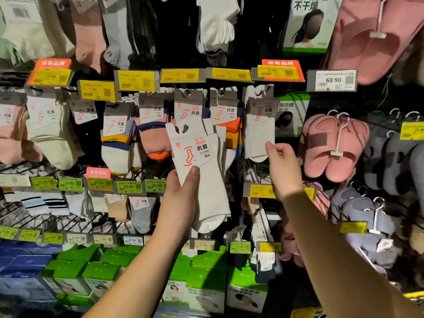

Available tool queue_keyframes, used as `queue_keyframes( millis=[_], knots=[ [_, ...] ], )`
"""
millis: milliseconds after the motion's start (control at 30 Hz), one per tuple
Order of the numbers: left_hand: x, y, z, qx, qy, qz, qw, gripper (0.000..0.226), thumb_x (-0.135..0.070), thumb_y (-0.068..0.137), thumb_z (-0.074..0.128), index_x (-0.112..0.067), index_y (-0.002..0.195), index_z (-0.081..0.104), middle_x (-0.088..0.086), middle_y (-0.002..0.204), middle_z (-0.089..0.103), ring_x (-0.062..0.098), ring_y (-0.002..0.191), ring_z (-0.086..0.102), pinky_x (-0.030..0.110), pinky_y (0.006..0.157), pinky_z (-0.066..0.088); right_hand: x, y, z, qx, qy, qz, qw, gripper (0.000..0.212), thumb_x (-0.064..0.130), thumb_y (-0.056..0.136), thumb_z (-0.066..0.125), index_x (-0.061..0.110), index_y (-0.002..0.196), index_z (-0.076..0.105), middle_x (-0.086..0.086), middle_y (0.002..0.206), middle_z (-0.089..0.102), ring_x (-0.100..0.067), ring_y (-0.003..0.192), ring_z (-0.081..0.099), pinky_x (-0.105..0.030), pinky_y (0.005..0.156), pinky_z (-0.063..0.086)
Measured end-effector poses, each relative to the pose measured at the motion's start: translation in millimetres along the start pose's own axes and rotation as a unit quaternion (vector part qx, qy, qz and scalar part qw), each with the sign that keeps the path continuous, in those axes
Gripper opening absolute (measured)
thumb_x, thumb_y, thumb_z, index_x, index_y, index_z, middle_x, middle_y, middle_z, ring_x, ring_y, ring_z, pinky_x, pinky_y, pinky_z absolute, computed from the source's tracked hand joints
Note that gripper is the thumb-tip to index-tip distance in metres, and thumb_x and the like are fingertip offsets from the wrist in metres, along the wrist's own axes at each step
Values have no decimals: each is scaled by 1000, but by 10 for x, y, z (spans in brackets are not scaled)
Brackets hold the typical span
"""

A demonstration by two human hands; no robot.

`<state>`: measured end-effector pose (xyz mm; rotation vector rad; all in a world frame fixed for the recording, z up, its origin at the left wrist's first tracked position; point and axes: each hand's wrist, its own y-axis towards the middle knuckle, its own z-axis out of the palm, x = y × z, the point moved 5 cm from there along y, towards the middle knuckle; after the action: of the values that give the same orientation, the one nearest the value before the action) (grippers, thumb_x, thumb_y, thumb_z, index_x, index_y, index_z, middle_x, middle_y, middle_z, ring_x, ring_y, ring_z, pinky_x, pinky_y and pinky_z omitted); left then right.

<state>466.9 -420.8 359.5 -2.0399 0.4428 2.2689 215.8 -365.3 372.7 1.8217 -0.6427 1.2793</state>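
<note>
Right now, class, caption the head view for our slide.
Left hand holds a white sock pack; right hand pinches hanging white socks.

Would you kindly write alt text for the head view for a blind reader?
A left hand holds a carded pair of white socks before a shop's sock rack, while the right hand pinches a hanging white pair.

The white ribbed socks point(206, 187) with paper label sit tilted in the left hand point(181, 198); the hanging white socks point(259, 134) are pinched by the right hand point(283, 166).
</note>
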Motion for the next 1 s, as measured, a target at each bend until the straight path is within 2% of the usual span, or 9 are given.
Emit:
queue_keyframes(
  millis=[100, 167, 233, 300, 400, 500, 700, 867, 1000],
  knots=[
    [51, -41, 87, 12, -11, -4, 1000, 13, -36, 100, 56, -31, 112, 57, -21, 108, 68, -7, 95, 64, 23, 81, 48, 70, -457, 96, 47, 100, -12, 994, 17, 26, 103, 53, 21, 87, 56, 0, 75, 48, -12, 63, 41, -17, 60, 36],
    [84, -72, 154, 26, -26, -11, 999, 7, -34, 100, 57, -31, 107, 58, -21, 106, 71, -8, 92, 67, 22, 82, 49, 127, -708, 181, 111, 119, -42, 986, 17, 20, 103, 51, 23, 88, 57, -6, 76, 46, -14, 66, 40, -17, 57, 35],
    [118, -84, 216, 41, -42, -16, 998, 13, -35, 98, 61, -30, 110, 59, -17, 106, 74, 0, 99, 70, 30, 90, 51, 174, -862, 221, 142, 132, -71, 979, 19, 18, 103, 51, 27, 89, 59, 4, 74, 53, -13, 67, 45, -15, 58, 38],
    [128, -100, 269, 52, -47, -21, 997, 25, -41, 91, 64, -30, 113, 59, -14, 109, 75, 7, 104, 70, 39, 97, 51, 181, -913, 250, 150, 150, -79, 974, 15, 17, 102, 54, 27, 92, 59, 16, 72, 59, -5, 67, 52, -12, 65, 43],
    [137, -122, 308, 61, -36, -23, 997, 24, -42, 92, 66, -31, 113, 58, -14, 107, 75, 10, 103, 71, 47, 100, 51, 147, -936, 297, 150, 164, -55, 973, 5, 16, 97, 62, 19, 96, 59, 10, 79, 58, 4, 71, 54, -10, 71, 42],
    [145, -124, 310, 65, -28, -20, 997, 17, -40, 94, 66, -35, 109, 57, -18, 103, 75, 8, 100, 71, 46, 99, 52, 109, -938, 335, 144, 177, -28, 973, 13, 17, 92, 69, 21, 97, 58, 4, 84, 56, -1, 74, 53, -15, 73, 44],
    [117, -125, 325, 78, -19, -12, 997, 20, -36, 92, 69, -35, 105, 54, -20, 97, 75, 4, 92, 72, 37, 90, 55, 110, -985, 374, 185, 235, 8, 954, 12, 11, 94, 65, 17, 104, 62, -3, 97, 76, -18, 91, 72, -32, 82, 57],
    [69, -151, 324, 71, 27, -12, 997, 16, -43, 98, 56, -33, 109, 51, -21, 99, 68, -14, 77, 64, 12, 68, 48, 111, -1002, 339, 223, 273, 55, 934, 14, 11, 101, 55, 10, 111, 65, -8, 110, 75, -25, 107, 70, -36, 89, 57],
    [68, -99, 312, 56, 30, -34, 997, 24, -54, 101, 40, -36, 104, 56, -14, 85, 71, 7, 78, 65, 32, 65, 44, 94, -988, 282, 222, 284, 85, 929, 21, 12, 103, 49, 10, 118, 64, -5, 113, 75, -21, 108, 70, -29, 87, 57]
  ],
)
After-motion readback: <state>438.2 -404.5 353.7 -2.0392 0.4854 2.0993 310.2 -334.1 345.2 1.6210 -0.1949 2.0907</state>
